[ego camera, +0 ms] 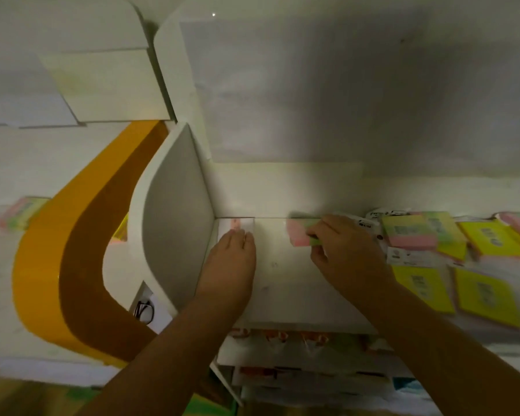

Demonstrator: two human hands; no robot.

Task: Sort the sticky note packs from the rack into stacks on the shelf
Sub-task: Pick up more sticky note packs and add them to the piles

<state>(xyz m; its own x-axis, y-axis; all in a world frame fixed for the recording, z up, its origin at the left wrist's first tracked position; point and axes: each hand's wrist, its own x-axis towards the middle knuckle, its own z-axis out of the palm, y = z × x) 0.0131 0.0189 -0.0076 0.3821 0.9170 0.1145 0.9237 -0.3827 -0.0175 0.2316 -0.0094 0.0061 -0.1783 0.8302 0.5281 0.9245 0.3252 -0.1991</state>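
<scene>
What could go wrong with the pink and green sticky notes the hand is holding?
The right hand pinches the pink and green sticky note pack only at one end, so it might slip or tip as it is set on the shelf. The pile of packs just to the right lies loose and overlapping, so the wrist could nudge some out of place. The left hand rests flat on a white pack in the corner.

Head camera looks down, close and somewhat blurred, onto the shelf (282, 274).

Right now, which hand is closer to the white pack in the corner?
Left. The left hand rests flat on the white pack; the right hand is away to its right, holding a pink-green pack.
</scene>
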